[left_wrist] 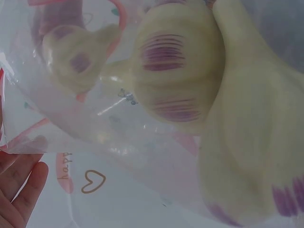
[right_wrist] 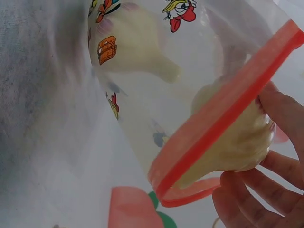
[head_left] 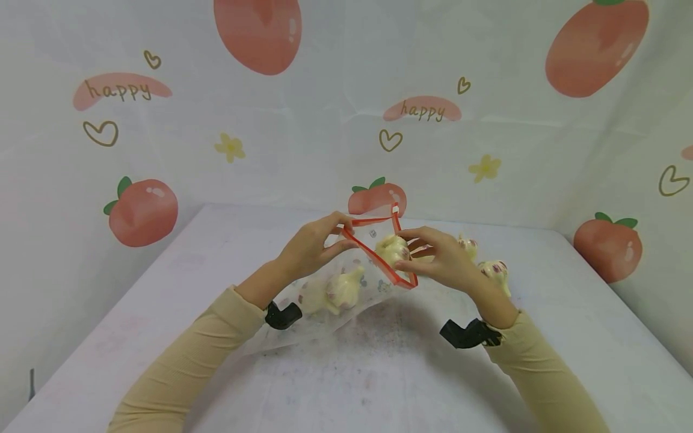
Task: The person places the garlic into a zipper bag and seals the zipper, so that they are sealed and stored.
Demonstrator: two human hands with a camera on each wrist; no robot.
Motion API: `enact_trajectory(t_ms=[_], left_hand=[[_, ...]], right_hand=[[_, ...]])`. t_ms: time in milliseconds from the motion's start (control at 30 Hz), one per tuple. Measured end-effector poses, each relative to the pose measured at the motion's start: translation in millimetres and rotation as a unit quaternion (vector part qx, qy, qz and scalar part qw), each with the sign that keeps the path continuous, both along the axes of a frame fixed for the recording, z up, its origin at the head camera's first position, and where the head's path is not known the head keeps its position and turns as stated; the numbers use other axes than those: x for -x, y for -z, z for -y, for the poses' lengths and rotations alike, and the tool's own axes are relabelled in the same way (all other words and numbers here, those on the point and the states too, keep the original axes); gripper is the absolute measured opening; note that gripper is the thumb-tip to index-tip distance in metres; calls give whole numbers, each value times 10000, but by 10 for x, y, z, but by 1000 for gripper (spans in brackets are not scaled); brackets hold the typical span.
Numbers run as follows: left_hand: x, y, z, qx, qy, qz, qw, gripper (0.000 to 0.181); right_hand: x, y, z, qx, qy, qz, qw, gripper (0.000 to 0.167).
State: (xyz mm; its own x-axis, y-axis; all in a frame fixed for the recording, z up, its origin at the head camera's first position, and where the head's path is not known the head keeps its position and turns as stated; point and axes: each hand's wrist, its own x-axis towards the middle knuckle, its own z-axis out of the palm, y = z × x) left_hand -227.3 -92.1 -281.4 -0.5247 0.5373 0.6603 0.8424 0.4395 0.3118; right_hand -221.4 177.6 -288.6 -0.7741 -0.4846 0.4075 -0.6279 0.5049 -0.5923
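A clear printed zip bag (head_left: 373, 282) with a red-edged mouth hangs tilted above the table. My left hand (head_left: 311, 243) pinches the rim of its mouth at the left. At the mouth my right hand (head_left: 446, 255) holds a garlic bulb (right_wrist: 237, 137), cream with purple marks, partly inside the red edge. More garlic bulbs (head_left: 343, 288) lie in the bag's lower part; the left wrist view shows them close up through the plastic, one large bulb (left_wrist: 251, 123) at the right. In that view only some left fingers (left_wrist: 23, 185) show.
Beyond my right hand, loose garlic bulbs (head_left: 494, 272) lie on the white table (head_left: 346, 385). A white cloth backdrop (head_left: 325, 138) with printed fruit and hearts stands behind the table. Black wrist mounts (head_left: 468, 334) are strapped at both sleeves.
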Motion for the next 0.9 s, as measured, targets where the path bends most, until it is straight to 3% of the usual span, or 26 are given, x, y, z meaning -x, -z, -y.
enact_trajectory(t_ms=[200, 900], left_hand=[[-4, -6, -2, 44, -17, -25, 10000, 31], [0, -15, -13, 105, -1, -77, 9999, 32]], right_hand=[[-18, -1, 49, -276, -31, -25, 9996, 49], [12, 71, 97, -441, -285, 42, 9986, 42]])
